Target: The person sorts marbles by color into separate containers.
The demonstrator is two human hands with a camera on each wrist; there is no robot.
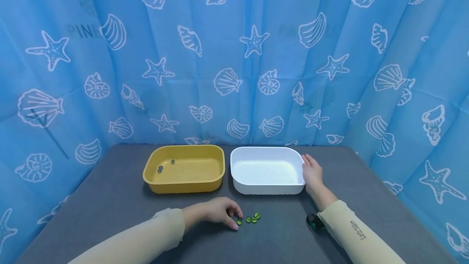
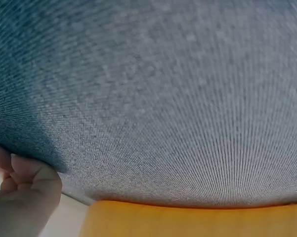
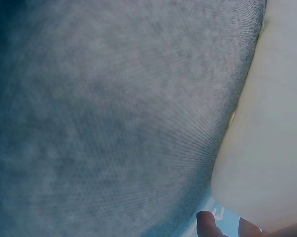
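My left hand (image 1: 220, 210) is low over the table, thumb and forefinger on either side of a green glass marble (image 1: 239, 222), pinching it. More green marbles (image 1: 254, 219) lie just to the right of those fingertips. In the left wrist view the left hand (image 2: 32, 182) shows curled fingers, and the marble is hidden. My right hand (image 1: 312, 174) grips the right end of a white basin (image 1: 267, 189) at its rim. Only a few fingertips of the right hand (image 3: 207, 224) show beside the basin wall in the right wrist view.
Left of the white basin stands a yellow basin (image 1: 183, 188) with a few small dark marbles (image 1: 160, 169) in it. A small black object (image 1: 314, 221) lies by the right sleeve. A blue curtain (image 1: 234, 60) with shell prints hangs behind the grey table (image 1: 121, 199).
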